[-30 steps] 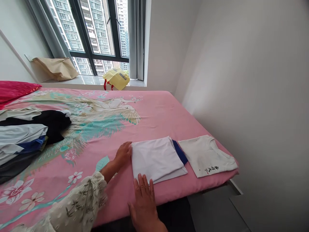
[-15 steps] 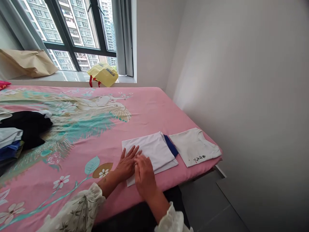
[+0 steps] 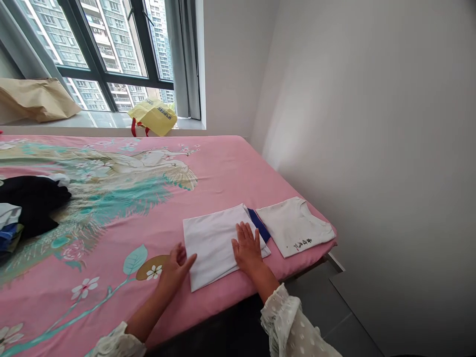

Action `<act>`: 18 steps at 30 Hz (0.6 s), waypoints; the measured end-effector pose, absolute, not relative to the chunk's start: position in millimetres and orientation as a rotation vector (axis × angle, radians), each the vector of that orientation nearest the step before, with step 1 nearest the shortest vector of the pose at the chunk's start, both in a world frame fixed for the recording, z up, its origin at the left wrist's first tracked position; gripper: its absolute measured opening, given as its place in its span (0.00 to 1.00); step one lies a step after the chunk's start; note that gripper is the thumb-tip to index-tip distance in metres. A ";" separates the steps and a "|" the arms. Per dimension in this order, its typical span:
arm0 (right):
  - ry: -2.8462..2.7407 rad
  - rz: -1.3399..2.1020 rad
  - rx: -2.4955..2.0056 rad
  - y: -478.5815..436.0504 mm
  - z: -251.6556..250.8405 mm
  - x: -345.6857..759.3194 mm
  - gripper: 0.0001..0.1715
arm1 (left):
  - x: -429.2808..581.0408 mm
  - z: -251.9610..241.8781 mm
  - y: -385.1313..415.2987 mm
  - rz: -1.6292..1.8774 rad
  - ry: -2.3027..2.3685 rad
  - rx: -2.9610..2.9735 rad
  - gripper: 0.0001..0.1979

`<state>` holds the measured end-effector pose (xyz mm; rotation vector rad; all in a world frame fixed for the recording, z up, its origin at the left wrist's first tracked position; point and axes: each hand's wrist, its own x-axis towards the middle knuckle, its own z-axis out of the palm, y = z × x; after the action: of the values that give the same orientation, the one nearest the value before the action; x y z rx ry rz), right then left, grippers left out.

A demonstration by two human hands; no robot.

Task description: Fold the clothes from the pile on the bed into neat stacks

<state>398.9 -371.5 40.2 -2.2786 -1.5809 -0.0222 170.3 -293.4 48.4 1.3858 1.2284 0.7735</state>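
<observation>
A folded white shirt (image 3: 211,245) with a dark blue part (image 3: 259,224) showing at its right end lies on the pink bed sheet. My right hand (image 3: 247,248) rests flat on the shirt's right half, fingers stretched out. At the shirt's left edge is my left hand (image 3: 177,265); its thumb reaches the edge and stands apart from the loosely bent fingers, with nothing held. Right beside the blue part lies a second folded shirt (image 3: 293,223), off-white with dark lettering.
A heap of dark clothes (image 3: 35,203) with white and blue pieces lies at the left on the bed (image 3: 223,173). On the windowsill are a brown paper bag (image 3: 40,99) and a yellow bag (image 3: 156,116) with red handles. A bare wall (image 3: 353,124) borders the right.
My hands were together on the shirt's lower left part. Now the right hand has moved right across it, and the left has drawn back to its left edge. The view has shifted slightly.
</observation>
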 end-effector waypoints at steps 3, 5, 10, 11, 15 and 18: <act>-1.588 0.019 -2.243 -369.8 26.7 386.7 0.29 | 170.7 69.2 -289.6 0.591 1.171 0.923 0.33; -1.569 -0.006 -2.234 -370.2 18.8 383.8 0.29 | 173.1 77.7 -285.2 0.455 1.125 0.795 0.24; -1.536 -0.030 -2.189 -373.3 15.1 387.5 0.28 | 194.1 76.0 -275.8 0.551 0.983 0.558 0.16; -1.526 -0.021 -2.178 -374.1 15.3 388.1 0.27 | 199.8 75.9 -274.7 0.573 0.956 0.531 0.16; -1.429 0.066 -2.132 -372.5 16.7 385.3 0.27 | 222.0 94.2 -267.6 0.535 0.919 0.586 0.17; -1.146 0.259 -2.087 -353.8 30.6 374.5 0.28 | 239.0 129.9 -253.2 0.508 0.842 0.705 0.17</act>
<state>374.5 -353.8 30.6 -2.0870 -1.1458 0.2586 239.0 -253.2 129.9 0.7049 0.8418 0.5080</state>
